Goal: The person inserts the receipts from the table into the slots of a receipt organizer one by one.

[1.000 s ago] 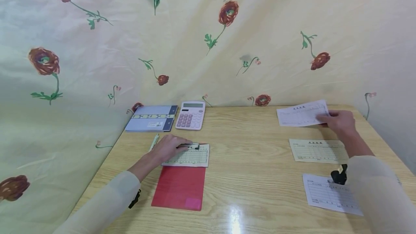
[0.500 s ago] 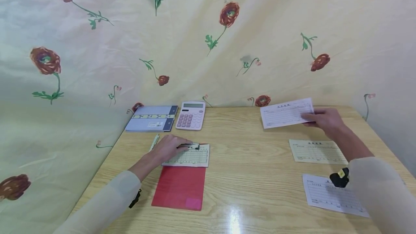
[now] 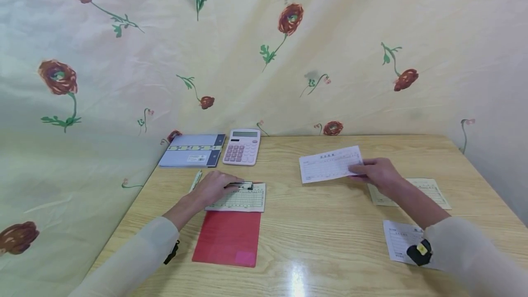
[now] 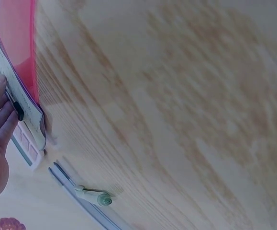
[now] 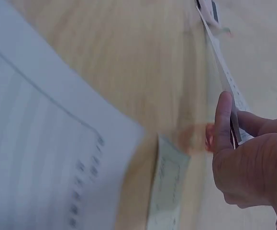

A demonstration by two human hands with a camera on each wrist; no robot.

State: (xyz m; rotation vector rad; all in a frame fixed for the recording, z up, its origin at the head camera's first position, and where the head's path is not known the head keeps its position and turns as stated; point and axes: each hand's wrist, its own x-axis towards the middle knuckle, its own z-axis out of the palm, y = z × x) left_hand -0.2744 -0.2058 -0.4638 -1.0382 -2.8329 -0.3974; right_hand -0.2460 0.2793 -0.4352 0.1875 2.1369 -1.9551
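My left hand (image 3: pixel 212 188) pinches the metal clip (image 3: pixel 246 185) at the top of a red clipboard (image 3: pixel 227 239). Beneath the clip lies a printed form (image 3: pixel 249 201) with a ruled grid; in the left wrist view, thumb and fingers close over the clip (image 4: pixel 6 91). Over the table's middle, my right hand (image 3: pixel 380 174) holds a white printed slip (image 3: pixel 327 166) by its right end, thumb on top. A pale green slip (image 3: pixel 431 189) lies partly behind my right forearm. Nearer the front, another white slip (image 3: pixel 398 239) is partly covered by the sleeve.
A pink calculator (image 3: pixel 243 146) and a blue-grey notebook (image 3: pixel 189 150) stand at the back left of the wooden table (image 3: pixel 313 242). A pen (image 3: pixel 195 180) lies left of the clipboard, by my left hand. A flowered cloth (image 3: pixel 247 49) hangs behind the table.
My right hand has carried the white slip leftward from the back right, then lower and nearer the clipboard. The left hand stays at the clip.
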